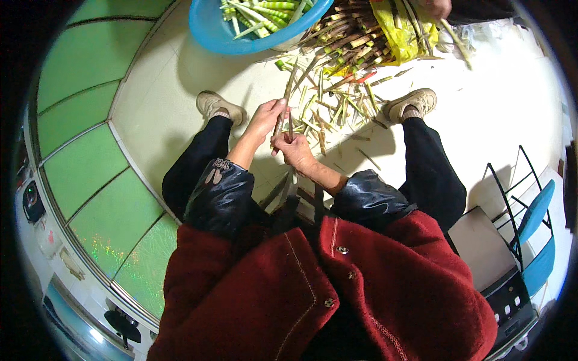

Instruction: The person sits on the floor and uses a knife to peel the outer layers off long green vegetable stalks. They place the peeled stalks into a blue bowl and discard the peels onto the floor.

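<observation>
My left hand grips a long, thin bamboo shoot in its brown husk, tilted with its tip pointing away from me. Close below it, my right hand pinches at the shoot's near end. A narrow dark piece rises from the right hand's fingers; whether it is a blade or a strip of husk, I cannot tell. Beyond my hands, husk peelings lie scattered over the pale floor. A blue plastic basin holds peeled green shoots. Beside it lies a heap of unpeeled shoots.
A yellow plastic bag lies against the heap. Another person's hand is near a shoot at top right. Green-panelled cabinets line my left. A chair with blue parts stands at right. My shoes flank the peelings.
</observation>
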`<action>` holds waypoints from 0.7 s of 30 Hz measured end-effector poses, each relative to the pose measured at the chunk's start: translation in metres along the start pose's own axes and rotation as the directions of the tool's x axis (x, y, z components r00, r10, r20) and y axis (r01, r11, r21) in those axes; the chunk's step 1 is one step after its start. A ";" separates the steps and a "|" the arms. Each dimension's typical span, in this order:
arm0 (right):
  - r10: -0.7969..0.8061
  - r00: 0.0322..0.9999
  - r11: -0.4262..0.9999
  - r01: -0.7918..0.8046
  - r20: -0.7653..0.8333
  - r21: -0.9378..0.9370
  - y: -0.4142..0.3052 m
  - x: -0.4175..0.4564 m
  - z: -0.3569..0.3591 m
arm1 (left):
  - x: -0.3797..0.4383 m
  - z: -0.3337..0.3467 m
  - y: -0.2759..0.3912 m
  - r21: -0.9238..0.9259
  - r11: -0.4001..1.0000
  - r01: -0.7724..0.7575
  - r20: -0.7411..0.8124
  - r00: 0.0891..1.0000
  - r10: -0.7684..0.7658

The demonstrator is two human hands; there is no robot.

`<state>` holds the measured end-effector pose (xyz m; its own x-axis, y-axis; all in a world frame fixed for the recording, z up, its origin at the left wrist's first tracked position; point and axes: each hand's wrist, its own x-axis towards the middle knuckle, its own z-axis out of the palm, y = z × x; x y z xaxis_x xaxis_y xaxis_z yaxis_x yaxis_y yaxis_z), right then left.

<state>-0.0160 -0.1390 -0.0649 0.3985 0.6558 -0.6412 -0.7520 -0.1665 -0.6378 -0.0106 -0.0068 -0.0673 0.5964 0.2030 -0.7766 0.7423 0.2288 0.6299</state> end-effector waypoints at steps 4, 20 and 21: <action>0.090 0.996 0.960 -0.080 0.026 -0.269 -0.013 -0.037 0.003 | -0.042 0.012 0.001 -0.048 0.998 -0.041 -0.028 0.999 0.040; -0.302 0.953 0.197 0.035 -0.027 -0.980 0.007 -0.070 -0.022 | -0.131 0.060 -0.052 0.533 0.841 -0.094 -0.114 0.977 0.181; -0.308 0.949 0.196 0.000 -0.062 -0.981 0.014 -0.065 -0.029 | -0.132 0.063 -0.052 0.524 0.848 -0.080 -0.118 0.979 0.166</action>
<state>-0.0372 -0.2049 -0.0448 0.6421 0.6285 -0.4389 0.3671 -0.7547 -0.5437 -0.1087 -0.1052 0.0012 0.6709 0.3492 -0.6542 0.7416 -0.3211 0.5891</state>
